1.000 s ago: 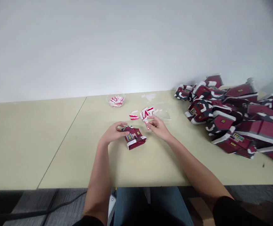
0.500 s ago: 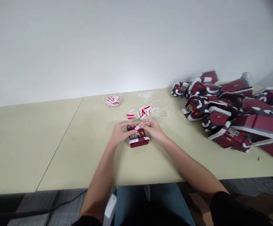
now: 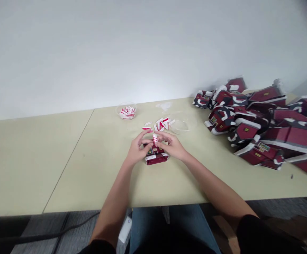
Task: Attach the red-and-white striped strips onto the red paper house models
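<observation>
A small dark-red model house [image 3: 157, 158] with white trim and yellow-lit windows lies on the table in front of me. My left hand [image 3: 139, 149] is curled round its left upper part, thumb on the front; some fingertips are hidden. My right hand [image 3: 172, 145] pinches a small white piece with red stripes [image 3: 155, 138] and holds it upright at the house's top edge. Whether the piece touches the house, I cannot tell. Just beyond my fingers lie loose red-and-white pieces [image 3: 165, 123] and a single red-and-white piece [image 3: 146, 128].
A clear round tub [image 3: 118, 112] of striped pieces stands at the back. A clear plastic dish or lid [image 3: 181, 128] lies right of the loose pieces. Many similar red houses [image 3: 288, 135] are heaped on the right. The table [image 3: 84, 169] meets a white wall behind.
The striped piece has turned from slanted to upright above the house. My left fingers have shifted up and forward, now covering one of the loose red pieces. The house has stayed in place.
</observation>
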`<move>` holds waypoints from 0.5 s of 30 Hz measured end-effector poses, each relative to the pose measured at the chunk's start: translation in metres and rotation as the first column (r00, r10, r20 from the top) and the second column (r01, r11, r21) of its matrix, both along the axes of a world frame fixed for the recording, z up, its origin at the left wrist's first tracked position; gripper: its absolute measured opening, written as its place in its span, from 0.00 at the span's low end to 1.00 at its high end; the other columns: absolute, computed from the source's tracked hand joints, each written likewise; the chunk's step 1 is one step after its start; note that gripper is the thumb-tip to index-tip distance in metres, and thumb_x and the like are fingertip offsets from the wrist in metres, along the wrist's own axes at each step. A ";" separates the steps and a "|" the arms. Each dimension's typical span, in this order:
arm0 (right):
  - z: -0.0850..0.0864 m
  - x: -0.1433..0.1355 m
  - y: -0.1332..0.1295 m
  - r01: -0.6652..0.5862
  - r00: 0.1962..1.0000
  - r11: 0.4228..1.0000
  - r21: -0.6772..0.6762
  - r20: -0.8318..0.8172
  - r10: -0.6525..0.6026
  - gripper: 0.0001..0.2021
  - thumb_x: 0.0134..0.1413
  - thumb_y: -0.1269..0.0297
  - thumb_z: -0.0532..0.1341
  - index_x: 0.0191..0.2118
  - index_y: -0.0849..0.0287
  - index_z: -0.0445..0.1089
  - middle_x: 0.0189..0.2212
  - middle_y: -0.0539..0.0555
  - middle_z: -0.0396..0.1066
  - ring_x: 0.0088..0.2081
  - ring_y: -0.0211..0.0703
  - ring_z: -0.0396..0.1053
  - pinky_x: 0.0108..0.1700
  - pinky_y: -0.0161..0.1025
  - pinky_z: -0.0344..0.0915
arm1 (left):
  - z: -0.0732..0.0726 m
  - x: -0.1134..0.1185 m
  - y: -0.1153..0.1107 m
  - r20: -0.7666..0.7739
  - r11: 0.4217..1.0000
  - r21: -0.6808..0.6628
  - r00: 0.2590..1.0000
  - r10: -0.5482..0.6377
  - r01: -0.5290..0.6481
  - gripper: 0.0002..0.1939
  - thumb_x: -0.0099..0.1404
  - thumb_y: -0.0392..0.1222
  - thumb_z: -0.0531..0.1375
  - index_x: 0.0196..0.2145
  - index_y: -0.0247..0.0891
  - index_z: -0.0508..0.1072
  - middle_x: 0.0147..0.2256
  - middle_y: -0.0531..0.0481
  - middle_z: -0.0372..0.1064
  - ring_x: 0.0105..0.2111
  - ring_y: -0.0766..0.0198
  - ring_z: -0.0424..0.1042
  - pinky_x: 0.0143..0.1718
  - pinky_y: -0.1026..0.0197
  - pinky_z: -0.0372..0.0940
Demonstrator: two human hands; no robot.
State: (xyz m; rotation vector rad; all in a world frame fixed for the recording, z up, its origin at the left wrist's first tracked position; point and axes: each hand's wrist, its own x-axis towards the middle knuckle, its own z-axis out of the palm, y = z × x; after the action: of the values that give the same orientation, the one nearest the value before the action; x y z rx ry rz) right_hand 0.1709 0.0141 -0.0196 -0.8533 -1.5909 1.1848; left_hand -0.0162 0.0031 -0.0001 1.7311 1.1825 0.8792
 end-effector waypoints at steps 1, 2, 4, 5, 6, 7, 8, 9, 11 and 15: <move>0.000 0.000 -0.001 -0.005 1.000 1.000 0.007 0.014 0.005 0.24 0.53 0.58 0.64 0.55 0.57 0.65 0.36 0.52 0.74 0.38 0.41 0.71 0.46 0.41 0.66 | 0.000 -0.001 0.001 -0.006 1.000 0.010 1.000 0.005 -0.005 0.37 0.62 0.54 0.57 0.64 0.33 0.55 0.40 0.49 0.70 0.41 0.80 0.70 0.55 0.75 0.63; 0.001 0.000 -0.002 -0.010 1.000 1.000 0.017 0.030 0.009 0.23 0.54 0.59 0.63 0.54 0.57 0.64 0.37 0.53 0.74 0.39 0.41 0.71 0.46 0.41 0.66 | 0.000 -0.002 0.001 -0.010 1.000 0.013 1.000 0.011 -0.011 0.35 0.62 0.54 0.57 0.62 0.33 0.58 0.39 0.49 0.70 0.41 0.80 0.69 0.54 0.76 0.63; 0.001 -0.001 -0.004 -0.014 0.997 0.999 0.038 0.071 0.011 0.19 0.55 0.59 0.62 0.52 0.57 0.65 0.39 0.54 0.74 0.40 0.42 0.71 0.46 0.41 0.66 | -0.001 -0.002 0.003 -0.006 1.000 0.000 1.000 0.029 -0.029 0.30 0.61 0.55 0.58 0.54 0.31 0.67 0.39 0.49 0.70 0.40 0.80 0.69 0.50 0.78 0.64; 0.001 -0.001 -0.004 -0.015 0.995 0.999 0.047 0.096 0.010 0.17 0.56 0.60 0.61 0.51 0.57 0.66 0.40 0.54 0.74 0.41 0.42 0.71 0.46 0.41 0.66 | -0.001 -0.002 0.003 0.002 0.999 -0.007 0.999 0.047 -0.047 0.28 0.60 0.55 0.58 0.50 0.30 0.70 0.40 0.49 0.69 0.40 0.80 0.69 0.48 0.79 0.64; 0.001 -0.001 -0.004 -0.018 0.992 0.998 0.053 0.122 0.012 0.16 0.56 0.60 0.61 0.50 0.58 0.67 0.41 0.55 0.74 0.42 0.43 0.71 0.46 0.41 0.66 | -0.001 -0.002 0.004 0.010 0.998 -0.011 0.998 0.067 -0.067 0.26 0.59 0.55 0.59 0.46 0.29 0.72 0.40 0.49 0.69 0.40 0.81 0.69 0.46 0.79 0.64; 0.001 -0.001 -0.004 -0.026 0.989 0.998 0.059 0.146 0.017 0.16 0.55 0.60 0.61 0.49 0.58 0.68 0.42 0.55 0.74 0.42 0.44 0.71 0.45 0.41 0.66 | -0.001 -0.002 0.004 0.015 0.996 -0.013 0.996 0.090 -0.090 0.26 0.59 0.55 0.60 0.44 0.28 0.72 0.40 0.49 0.69 0.39 0.81 0.69 0.45 0.80 0.64; 0.001 -0.001 -0.004 -0.036 0.986 0.997 0.068 0.166 0.024 0.17 0.55 0.60 0.61 0.50 0.58 0.69 0.43 0.55 0.73 0.43 0.45 0.71 0.45 0.41 0.67 | -0.001 -0.002 0.004 0.015 0.994 -0.009 0.994 0.109 -0.109 0.25 0.59 0.55 0.60 0.42 0.28 0.72 0.39 0.49 0.69 0.39 0.81 0.68 0.45 0.80 0.63; 0.001 -0.001 -0.003 -0.046 0.983 0.996 0.081 0.178 0.031 0.17 0.55 0.60 0.61 0.50 0.58 0.70 0.44 0.55 0.73 0.44 0.45 0.71 0.45 0.42 0.67 | -0.001 -0.002 0.003 0.012 0.993 -0.002 0.993 0.120 -0.120 0.25 0.58 0.56 0.60 0.41 0.27 0.71 0.38 0.49 0.69 0.38 0.82 0.68 0.45 0.80 0.63; 0.001 -0.001 -0.001 -0.062 0.982 0.991 0.115 0.182 0.041 0.17 0.56 0.60 0.60 0.50 0.57 0.71 0.46 0.55 0.73 0.46 0.46 0.71 0.49 0.43 0.66 | 0.000 -0.002 0.003 -0.007 0.992 0.021 0.992 0.127 -0.127 0.26 0.59 0.56 0.59 0.40 0.27 0.70 0.36 0.49 0.69 0.37 0.82 0.67 0.45 0.79 0.63; -0.001 -0.001 0.002 -0.029 0.982 0.990 0.137 0.188 0.003 0.15 0.58 0.61 0.59 0.50 0.55 0.72 0.45 0.55 0.74 0.47 0.46 0.72 0.51 0.44 0.67 | 0.005 -0.008 0.001 -0.160 0.985 0.096 0.974 0.159 -0.145 0.22 0.60 0.55 0.58 0.38 0.29 0.72 0.40 0.49 0.68 0.40 0.80 0.66 0.49 0.76 0.62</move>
State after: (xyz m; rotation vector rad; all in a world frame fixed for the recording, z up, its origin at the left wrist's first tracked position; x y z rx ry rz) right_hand 0.1701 0.0165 -0.0205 -0.8826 -1.8130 1.0143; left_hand -0.0244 0.0043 0.0046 1.8289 1.4228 0.8992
